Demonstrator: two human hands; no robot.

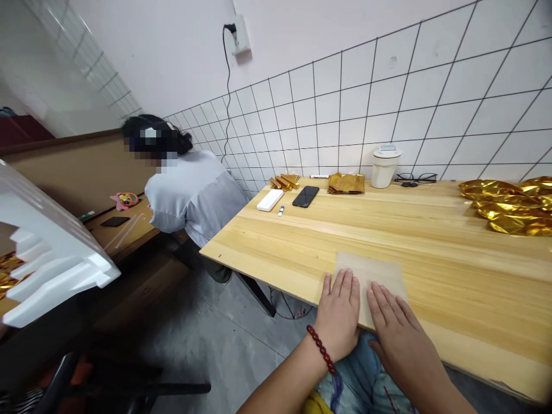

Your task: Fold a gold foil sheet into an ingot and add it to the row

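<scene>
A thin, pale square sheet (pixel 370 265) lies at the front edge of the wooden table; whether it is paper or film I cannot tell. My left hand (pixel 340 310) rests flat on the sheet's left side, fingers stretched out and pointing away from me. On its right side lies my right hand (pixel 399 325), palm down with the fingers extended. A strip of the sheet shows between the two hands. Neither hand grips anything. Red beads (pixel 319 348) circle my left wrist.
On the table (pixel 452 276) are a white power bank (pixel 270 200), a phone (pixel 306 196), gold foil pieces (pixel 346 183), a lidded white cup (pixel 385 167), glasses (pixel 416 178) and crumpled gold foil (pixel 513 207). Another person (pixel 194 190) bends over a desk at left, near a white chair (pixel 52 253).
</scene>
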